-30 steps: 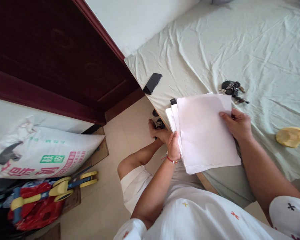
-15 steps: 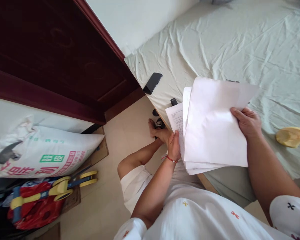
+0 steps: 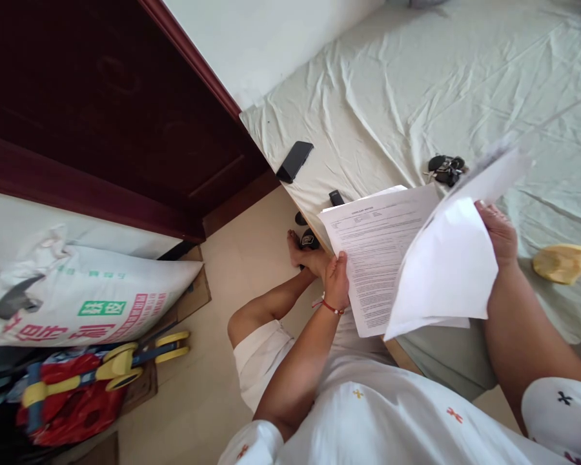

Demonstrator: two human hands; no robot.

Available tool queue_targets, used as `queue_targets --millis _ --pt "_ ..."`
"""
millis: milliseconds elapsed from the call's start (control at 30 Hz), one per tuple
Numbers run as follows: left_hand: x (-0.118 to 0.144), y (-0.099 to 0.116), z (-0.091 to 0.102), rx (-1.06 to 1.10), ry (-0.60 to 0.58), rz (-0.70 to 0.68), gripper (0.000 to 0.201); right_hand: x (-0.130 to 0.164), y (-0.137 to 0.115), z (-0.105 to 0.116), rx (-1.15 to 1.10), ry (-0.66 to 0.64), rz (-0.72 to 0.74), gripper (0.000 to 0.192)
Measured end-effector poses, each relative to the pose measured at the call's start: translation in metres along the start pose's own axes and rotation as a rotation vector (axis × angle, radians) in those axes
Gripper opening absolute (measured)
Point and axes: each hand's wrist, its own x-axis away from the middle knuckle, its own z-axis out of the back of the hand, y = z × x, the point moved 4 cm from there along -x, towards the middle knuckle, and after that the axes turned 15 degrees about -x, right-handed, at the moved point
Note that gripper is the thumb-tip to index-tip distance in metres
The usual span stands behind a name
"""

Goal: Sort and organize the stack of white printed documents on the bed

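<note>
A stack of printed paper sheets (image 3: pixel 375 258) lies at the edge of the bed (image 3: pixel 416 84), its top page full of text. My left hand (image 3: pixel 337 279) pinches the stack's left edge. My right hand (image 3: pixel 499 234) grips a bundle of blank-backed sheets (image 3: pixel 448 271) and holds it lifted and tilted over the right side of the stack, its upper corner blurred. My arms come from the bottom of the view in white sleeves.
On the pale green sheet lie a black phone (image 3: pixel 295 161), a small black object (image 3: pixel 336 197), a bunch of keys (image 3: pixel 445 169) and a yellow thing (image 3: pixel 561 263). A dark door (image 3: pixel 101 110), a printed sack (image 3: pixel 82 297) and a red-and-yellow toy (image 3: pixel 97 374) fill the left floor.
My right hand has lifted the upper sheets off the stack and swung them up and to the right, uncovering a printed page and the keys. My left hand stayed put.
</note>
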Motion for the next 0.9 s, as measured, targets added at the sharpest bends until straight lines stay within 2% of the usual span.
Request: queue_targets --millis 133,367,533,700,900 --pt "0.0 0.004 -0.002 -0.021 -0.012 -0.004 0.053 0.003 -0.001 -0.002 -0.001 -0.013 0.007 0.033" --pt "0.001 0.004 -0.002 -0.043 0.022 0.012 0.052 0.01 -0.004 -0.014 0.043 -0.017 0.036 0.055" --pt "0.0 0.002 0.0 -0.07 0.036 -0.02 0.051 0.01 0.003 -0.017 0.09 -0.058 0.083 0.035" --pt "-0.004 -0.005 0.006 -0.107 0.089 -0.054 0.049 0.008 0.015 -0.014 0.159 -0.15 0.047 0.03" --pt "-0.004 -0.007 0.005 -0.077 0.048 -0.061 0.049 0.013 0.023 -0.019 0.207 -0.239 -0.023 0.03"
